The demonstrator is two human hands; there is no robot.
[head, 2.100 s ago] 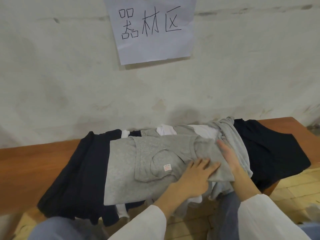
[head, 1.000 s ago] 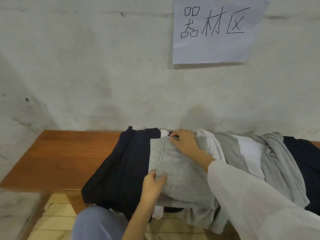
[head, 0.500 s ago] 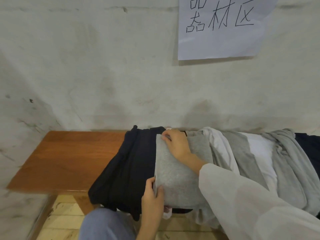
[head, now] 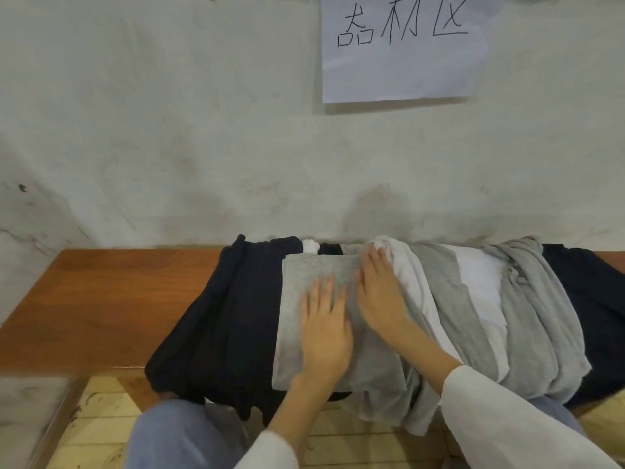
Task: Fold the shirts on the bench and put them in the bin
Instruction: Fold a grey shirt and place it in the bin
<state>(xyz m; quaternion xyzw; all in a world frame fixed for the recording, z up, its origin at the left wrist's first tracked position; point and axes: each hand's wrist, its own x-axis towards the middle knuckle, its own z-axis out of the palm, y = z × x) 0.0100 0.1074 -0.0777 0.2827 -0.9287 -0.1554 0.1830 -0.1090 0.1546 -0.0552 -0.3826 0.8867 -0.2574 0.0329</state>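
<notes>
Starting at the left, the brown wooden worktop (head: 101,299) runs along a pale, scuffed wall (head: 169,130), with light wood floor (head: 101,421) below its front edge. A navy shirt (head: 230,316) lies spread across the worktop and drapes over the front. Below it, a knee in blue-grey trousers (head: 176,438) sits close to the edge. Overlapping the navy shirt's right part is the folded grey shirt (head: 291,333), a neat rectangle reaching from near the wall to the front edge.

The left hand (head: 326,336) lies flat on this shirt, its grip open, fingers straight and pressed on the cloth (nothing is pinched). Just beside it, the right hand (head: 378,292) also lies flat with an open grip, fingers pointing toward the wall. It rests at the folded shirt's right edge, where that meets a white shirt (head: 416,292). Together the hands cover the middle of the folded shirt. High on the wall hangs a paper sign (head: 399,72) with handwritten characters.

The right forearm, in a white sleeve (head: 507,421), crosses over the loose pile further right. In that pile are a grey shirt (head: 446,299), a second white garment (head: 480,286), a bunched pale grey shirt (head: 537,316) and, at the far right, another dark shirt (head: 595,316). The pile crowds against the folded shirt and hangs over the front edge.
</notes>
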